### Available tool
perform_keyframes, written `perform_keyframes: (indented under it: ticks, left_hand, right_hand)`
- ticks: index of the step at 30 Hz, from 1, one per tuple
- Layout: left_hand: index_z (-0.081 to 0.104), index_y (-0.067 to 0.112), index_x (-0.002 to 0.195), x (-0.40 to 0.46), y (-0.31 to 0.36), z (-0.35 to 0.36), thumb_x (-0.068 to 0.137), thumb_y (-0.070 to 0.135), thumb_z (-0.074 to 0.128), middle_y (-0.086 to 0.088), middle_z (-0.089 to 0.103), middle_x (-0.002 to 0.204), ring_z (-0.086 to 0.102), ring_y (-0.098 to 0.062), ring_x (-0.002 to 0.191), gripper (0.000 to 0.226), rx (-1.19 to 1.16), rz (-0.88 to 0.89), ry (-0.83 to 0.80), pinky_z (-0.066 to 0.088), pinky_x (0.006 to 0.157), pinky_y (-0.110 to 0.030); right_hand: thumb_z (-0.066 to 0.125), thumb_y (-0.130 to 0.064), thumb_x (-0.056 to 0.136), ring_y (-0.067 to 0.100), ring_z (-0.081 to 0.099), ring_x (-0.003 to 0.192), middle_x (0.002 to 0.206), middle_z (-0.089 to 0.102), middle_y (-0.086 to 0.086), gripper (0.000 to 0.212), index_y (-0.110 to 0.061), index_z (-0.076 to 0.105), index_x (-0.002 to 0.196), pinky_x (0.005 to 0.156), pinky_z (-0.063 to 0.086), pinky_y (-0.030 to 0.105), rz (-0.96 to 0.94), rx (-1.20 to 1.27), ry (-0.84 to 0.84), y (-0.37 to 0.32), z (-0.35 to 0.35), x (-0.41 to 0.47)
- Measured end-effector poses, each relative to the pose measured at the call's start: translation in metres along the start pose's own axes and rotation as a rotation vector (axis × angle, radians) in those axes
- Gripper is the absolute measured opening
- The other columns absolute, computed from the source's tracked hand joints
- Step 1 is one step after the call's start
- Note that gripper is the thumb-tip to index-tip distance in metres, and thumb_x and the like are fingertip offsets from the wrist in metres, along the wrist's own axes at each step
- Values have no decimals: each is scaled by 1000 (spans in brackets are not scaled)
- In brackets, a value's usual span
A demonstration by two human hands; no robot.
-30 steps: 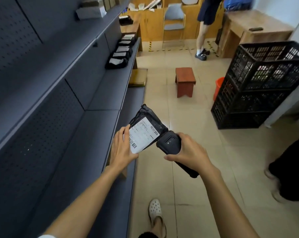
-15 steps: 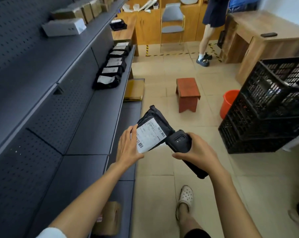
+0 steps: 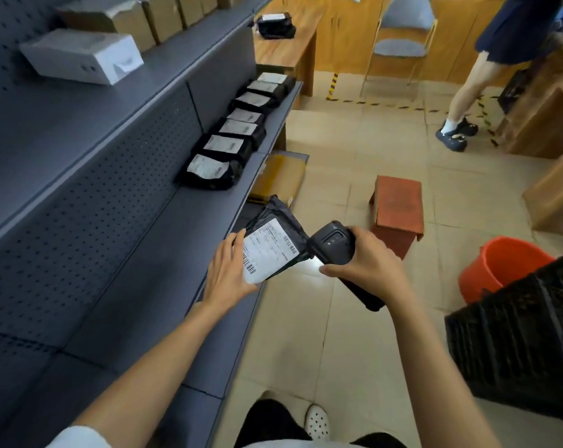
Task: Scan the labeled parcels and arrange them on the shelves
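- The left hand [image 3: 230, 274] holds a black parcel [image 3: 273, 234] by its lower left edge, thumb lying over the corner of the white label [image 3: 267, 250], label side up, above the front lip of the grey middle shelf [image 3: 163, 253].
- The right hand [image 3: 367, 266] is wrapped round a black handheld scanner [image 3: 333, 244], its head close against the parcel's right edge.
- Risk, misread: the thumb lies just beside the lower barcode, so it could cover the code. The soft bag is also bent, and a creased label may not read.
- Risk, wrong angle: the scanner head sits almost touching the bag; in my judgement it may be too near or too oblique to catch the barcode near the label's upper right.
- Risk, drop: the grip takes only one edge of a limp bag, so it could slip to the tiled floor [image 3: 354, 334] on the way to the shelf.
- Risk, bad placement: a row of shelved parcels [image 3: 228, 147] lies label-up farther along the same shelf. Setting this one down carelessly could overlap the nearest, or leave it hanging off the lip.
- Risk, footing: a red stool [image 3: 398, 205], an orange bucket [image 3: 500, 270] and a black crate [image 3: 525, 344] stand near the walking path.
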State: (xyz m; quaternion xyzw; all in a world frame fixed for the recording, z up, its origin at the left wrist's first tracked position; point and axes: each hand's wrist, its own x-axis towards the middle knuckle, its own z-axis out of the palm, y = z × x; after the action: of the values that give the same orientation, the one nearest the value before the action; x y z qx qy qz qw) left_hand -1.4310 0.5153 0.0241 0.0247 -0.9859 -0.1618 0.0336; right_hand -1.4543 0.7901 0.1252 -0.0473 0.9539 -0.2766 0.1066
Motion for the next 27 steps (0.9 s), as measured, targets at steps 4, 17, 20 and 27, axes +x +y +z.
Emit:
perform_keyframes:
  ticks: [4,17,20,27]
  left_hand:
    - [14,14,154,51,-15,11,53,32,87,-10,25,152,31,-31,135,126,-1,-135,9,43,99,-49]
    - [19,9,151,200,-84,24,48,30,86,-12,30,150,37,-34,132,125,-22,-501,89,39,102,-46]
    - [21,9,149,209,-90,28,47,32,88,-13,33,146,42,-36,125,123,-32,-617,100,42,96,-47]
    - [14,8,151,232,-100,42,50,36,88,-19,29,146,35,-42,128,128,-126,-988,217,40,101,-55]
  right_hand:
    - [81,-54,67,20,59,105,119,59,-7,73,-28,50,128,71,36,31,-95,-59,-75,-17,3,85]
    - [80,-59,66,23,60,106,120,58,-4,86,-25,46,138,82,53,39,-363,-200,-278,-94,32,319]
    - [80,-60,69,27,60,107,119,58,0,89,-21,43,141,80,52,38,-441,-247,-351,-108,46,353]
    - [81,-62,67,30,57,121,136,56,4,99,-21,39,148,94,51,48,-614,-293,-505,-139,84,431]
